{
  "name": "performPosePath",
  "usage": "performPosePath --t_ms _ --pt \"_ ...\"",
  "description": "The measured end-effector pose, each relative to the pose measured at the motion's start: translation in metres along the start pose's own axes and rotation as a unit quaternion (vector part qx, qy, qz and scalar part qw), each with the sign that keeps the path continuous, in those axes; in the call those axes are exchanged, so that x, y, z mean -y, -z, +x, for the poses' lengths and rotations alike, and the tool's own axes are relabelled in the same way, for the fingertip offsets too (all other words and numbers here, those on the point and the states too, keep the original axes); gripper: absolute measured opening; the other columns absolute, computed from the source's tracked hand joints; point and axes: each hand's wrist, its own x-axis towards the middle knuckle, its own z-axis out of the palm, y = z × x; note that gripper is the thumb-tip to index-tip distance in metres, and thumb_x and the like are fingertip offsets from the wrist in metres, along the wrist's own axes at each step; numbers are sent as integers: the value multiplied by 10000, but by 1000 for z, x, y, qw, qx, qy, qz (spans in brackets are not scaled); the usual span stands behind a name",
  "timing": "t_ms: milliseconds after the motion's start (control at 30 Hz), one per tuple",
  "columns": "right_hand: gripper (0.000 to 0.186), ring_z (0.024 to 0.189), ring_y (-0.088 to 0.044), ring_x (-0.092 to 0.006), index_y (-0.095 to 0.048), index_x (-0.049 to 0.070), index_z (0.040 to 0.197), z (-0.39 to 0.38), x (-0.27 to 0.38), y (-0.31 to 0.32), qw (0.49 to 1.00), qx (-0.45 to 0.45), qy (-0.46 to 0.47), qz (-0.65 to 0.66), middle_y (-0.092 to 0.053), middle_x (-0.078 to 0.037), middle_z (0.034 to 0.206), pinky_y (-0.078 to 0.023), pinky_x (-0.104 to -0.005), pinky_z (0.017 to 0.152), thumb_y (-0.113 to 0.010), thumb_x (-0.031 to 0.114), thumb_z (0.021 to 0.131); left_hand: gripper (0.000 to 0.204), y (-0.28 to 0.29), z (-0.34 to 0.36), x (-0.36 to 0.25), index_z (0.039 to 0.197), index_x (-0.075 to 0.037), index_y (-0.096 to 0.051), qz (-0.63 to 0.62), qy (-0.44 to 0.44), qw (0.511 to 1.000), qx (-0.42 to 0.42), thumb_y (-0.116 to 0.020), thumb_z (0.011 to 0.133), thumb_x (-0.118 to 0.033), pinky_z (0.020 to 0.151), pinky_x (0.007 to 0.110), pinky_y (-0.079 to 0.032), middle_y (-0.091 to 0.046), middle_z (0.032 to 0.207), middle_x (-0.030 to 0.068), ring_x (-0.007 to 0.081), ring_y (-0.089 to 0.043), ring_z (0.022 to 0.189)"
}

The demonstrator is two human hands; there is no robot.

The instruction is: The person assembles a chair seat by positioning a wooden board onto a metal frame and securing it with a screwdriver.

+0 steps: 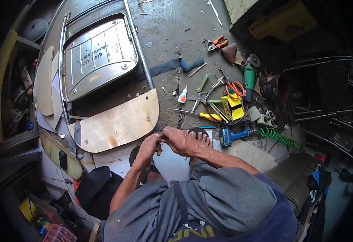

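Note:
My left hand (147, 148) and my right hand (179, 141) meet just above my knees, fingers closed and nearly touching. Whatever small thing they pinch is hidden by the fingers. Just ahead and to the left lies a folding chair frame (149, 76) of metal tube, with a metal seat panel (100, 60) carrying dark lettering. Across its near end rests a curved plywood board (118, 123), its rounded right corner close to my hands. A grey strip of tape sits at the board's left end.
At the right lie scissors (235, 89), a yellow-handled screwdriver (209, 116), a small glue bottle (183, 95), orange pliers (216, 43), a green angle grinder (249, 78) and a blue air stapler (233, 136) with a coiled green hose (279, 137). Cut wooden panels (45, 82) lean at the left.

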Motion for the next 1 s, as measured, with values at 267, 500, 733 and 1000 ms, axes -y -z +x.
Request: performPosePath --t_ms 267,500,733,1000 --pt "184 741 -665 -358 -582 6 1023 -5 7 7 986 36 -135 87 -643 -169 803 -518 -435 667 -670 159 970 326 -11 -3 5 895 -90 -555 -11 -11 1000 -25 -436 1080 -331 628 295 -444 -454 725 -17 116 -439 635" --pt "172 879 -652 -375 -602 12 1060 -10 -2 15 998 41 36 -22 -616 -174 937 -523 -435 736 -663 62 907 315 -10 9 21 879 -99 -550 -140 103 985 -13 -473 1063 -343 569 296 -430 -419 703 -29 101 -409 598" --pt "175 856 -645 -356 -632 42 1031 -17 -4 20 999 46 -7 16 -606 -148 923 -522 -422 729 -656 2 862 372 -25 23 26 773 -175 -479 -140 138 981 3 -489 1037 -436 560 364 -463 -341 586 -64 101 -306 434" --pt "130 804 -685 -309 -654 14 995 -13 0 27 991 45 -120 42 -662 -150 884 -542 -389 713 -699 55 880 446 -30 20 22 882 -76 -580 -88 58 994 -43 -482 1075 -466 592 298 -489 -559 687 41 165 -588 585"
